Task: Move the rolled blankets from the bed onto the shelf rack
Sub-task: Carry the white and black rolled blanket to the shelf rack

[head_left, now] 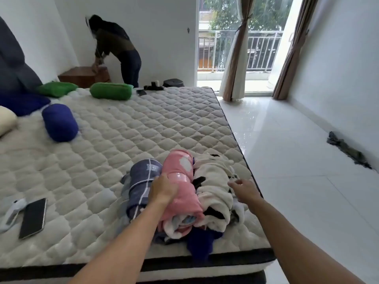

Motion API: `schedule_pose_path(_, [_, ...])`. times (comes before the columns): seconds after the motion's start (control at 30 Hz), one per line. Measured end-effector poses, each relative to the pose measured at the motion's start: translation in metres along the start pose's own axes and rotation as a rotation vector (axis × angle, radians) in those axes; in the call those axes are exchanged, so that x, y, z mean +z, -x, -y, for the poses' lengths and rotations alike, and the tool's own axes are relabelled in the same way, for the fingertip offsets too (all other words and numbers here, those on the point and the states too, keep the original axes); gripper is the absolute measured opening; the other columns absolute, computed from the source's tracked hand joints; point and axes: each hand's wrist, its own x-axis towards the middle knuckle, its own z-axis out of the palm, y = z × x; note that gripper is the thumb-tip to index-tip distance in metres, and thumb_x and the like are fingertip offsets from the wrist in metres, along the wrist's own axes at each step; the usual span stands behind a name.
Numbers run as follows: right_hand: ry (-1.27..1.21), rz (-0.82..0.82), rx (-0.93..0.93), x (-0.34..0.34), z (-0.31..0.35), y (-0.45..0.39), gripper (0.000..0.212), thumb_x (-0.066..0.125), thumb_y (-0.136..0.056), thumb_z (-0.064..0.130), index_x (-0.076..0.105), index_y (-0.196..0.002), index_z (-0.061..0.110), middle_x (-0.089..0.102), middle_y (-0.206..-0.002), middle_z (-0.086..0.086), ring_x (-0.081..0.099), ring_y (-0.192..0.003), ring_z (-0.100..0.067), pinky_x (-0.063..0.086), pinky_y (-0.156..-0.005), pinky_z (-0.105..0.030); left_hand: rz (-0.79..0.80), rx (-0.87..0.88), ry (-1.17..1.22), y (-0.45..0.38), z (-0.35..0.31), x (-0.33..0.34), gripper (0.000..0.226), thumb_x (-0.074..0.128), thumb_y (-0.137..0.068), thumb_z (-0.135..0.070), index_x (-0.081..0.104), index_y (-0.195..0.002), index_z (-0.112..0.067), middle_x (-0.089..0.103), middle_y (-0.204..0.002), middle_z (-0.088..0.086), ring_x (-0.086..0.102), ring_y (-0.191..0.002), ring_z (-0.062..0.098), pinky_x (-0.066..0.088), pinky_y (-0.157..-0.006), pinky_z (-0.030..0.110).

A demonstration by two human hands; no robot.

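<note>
The left hand lies on top of the rolled pink fleece blanket with white patches, its fingers curled down over the roll and gripping it near the middle, where a band of clear shiny tape wraps around it. The right hand hovers over the rolled white fleece blanket with black patches, fingers loosely spread and relaxed, holding nothing; whether the fingertips brush the fabric cannot be told.

These two rolls lie side by side and touching, near the front right corner of the quilted white mattress, with a rolled grey-blue blanket with a white grid pattern pressed against the pink roll's left side. A crumpled dark blue cloth sticks out from under the near ends of the rolls at the mattress edge.

Farther back on the left, a rolled deep blue blanket lies alone, and two rolled green blankets lie near the far edge. A cream pillow shows at the left border.

A black smartphone lies flat at the near left, just beside a white device.

In the far corner a person in dark clothes bends over a brown wooden cabinet. Brown curtains frame a glass balcony door, and the white tiled floor stretches to the right.
</note>
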Motion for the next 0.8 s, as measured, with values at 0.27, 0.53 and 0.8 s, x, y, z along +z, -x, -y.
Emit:
schedule_pose_path(0.27, [-0.008,0.06,0.107,0.016,0.003,-0.08,0.033,0.064,-0.08,0.049,0.042,-0.07,0.026,0.051,-0.089,-0.003,0.05,-0.089,-0.021,0.041,-0.078,-0.034,0.015,-0.219,-0.002,-0.046,-0.028,0.024,0.079,0.065,-0.08,-0.047,0.037,-0.142,-0.007,0.045,-0.143,0.019,0.045,-0.13,0.038,0.042,-0.104,0.045])
schedule_pose_path(0.53, [-0.068,0.139,0.173,0.016,0.016,-0.119,0.093,0.067,-0.072,0.06,0.04,-0.143,0.008,0.049,-0.144,-0.013,0.047,-0.13,-0.032,0.041,-0.104,-0.04,0.143,0.047,-0.049,-0.043,-0.087,0.057,0.047,0.066,-0.078,-0.046,0.063,-0.106,-0.009,0.068,-0.111,0.01,0.062,-0.105,0.031,0.048,-0.082,0.033])
schedule_pose_path(0.8, [-0.125,0.194,0.237,0.03,0.034,-0.155,0.107,0.073,-0.07,0.057,0.023,-0.151,0.007,0.024,-0.158,-0.009,0.033,-0.14,-0.03,0.035,-0.109,-0.044,0.4,-0.12,-0.224,-0.03,-0.094,0.098,0.115,0.073,-0.069,-0.058,0.019,-0.145,0.009,0.046,-0.143,0.017,0.048,-0.129,0.029,0.041,-0.102,0.033])
